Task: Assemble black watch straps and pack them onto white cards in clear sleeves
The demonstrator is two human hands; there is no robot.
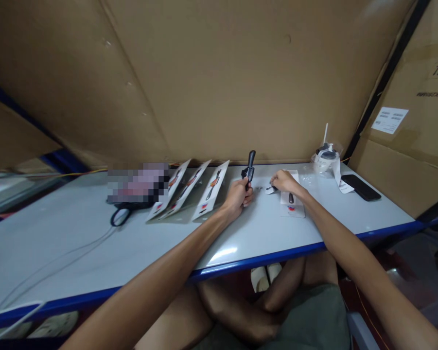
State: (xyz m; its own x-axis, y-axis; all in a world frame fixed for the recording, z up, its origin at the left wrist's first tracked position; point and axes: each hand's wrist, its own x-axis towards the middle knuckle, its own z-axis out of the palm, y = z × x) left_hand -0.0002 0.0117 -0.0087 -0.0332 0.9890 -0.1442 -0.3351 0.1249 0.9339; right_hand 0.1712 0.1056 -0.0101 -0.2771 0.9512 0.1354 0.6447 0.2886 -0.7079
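Note:
My left hand [239, 197] is closed around a black spokeshave [251, 165], with one handle pointing up and away and a metal part at its middle. The other end is hidden in my fist. To its right, my right hand [285, 182] is closed, its fingertips pinched together at a small white paper or packet with a dark mark [271, 190] on the table. Whether the fingers grip it is unclear. Under my right wrist lies a white printed card [293, 212] picturing a dark handle. A tiny dark piece [259, 188] sits between the hands.
Several printed tool cards [211, 192] lean on the table's left half, beside a pixelated dark item [138, 187] with a black loop. A black phone [360, 187] and a plastic-wrapped cup with a straw [326, 158] are at right. Cardboard [233, 82] walls the back.

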